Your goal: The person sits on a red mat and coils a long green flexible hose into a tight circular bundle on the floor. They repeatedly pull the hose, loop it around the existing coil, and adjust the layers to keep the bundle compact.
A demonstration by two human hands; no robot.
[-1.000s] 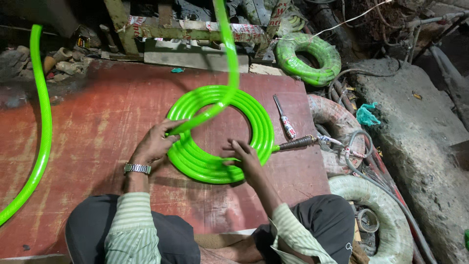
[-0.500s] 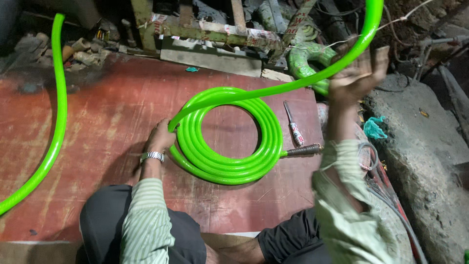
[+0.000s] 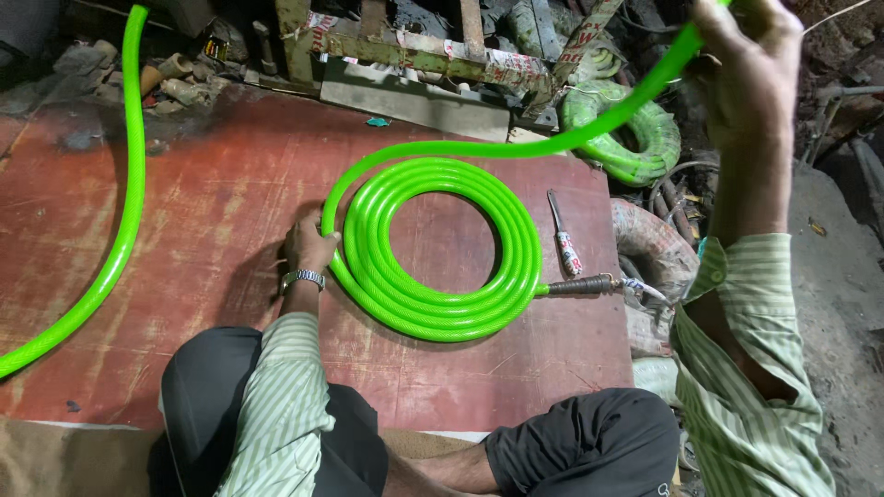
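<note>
L hand (image 3: 308,247) rests w/ fingers curled against the left outer edge of the coiled green hose (image 3: 433,248), pressing it down on the red board (image 3: 184,212); a metal wristwatch (image 3: 303,278) sits on that wrist. R hand (image 3: 748,64) is raised high at upper right, fingers closed round the free run of the same hose, which arcs from the coil's top left up thru the grip. The coil lies flat, approx centre of the board, several turns side by side. At its lower right the hose ends in a dark metal fitting (image 3: 582,286) pointing right. Just above the fitting, a small knife (image 3: 563,236) w/ a red-and-white handle lies on the board, apart from the coil. Another stretch of green hose (image 3: 120,202) curves down the left side of the board. Beyond the board's far edge: a second green coil (image 3: 635,138) at upper right, and a rusty metal frame (image 3: 414,46) w/ white-and-red paper strips stuck along its bars. A grey, worn coil of hose (image 3: 656,248) sits off the right edge.
</note>
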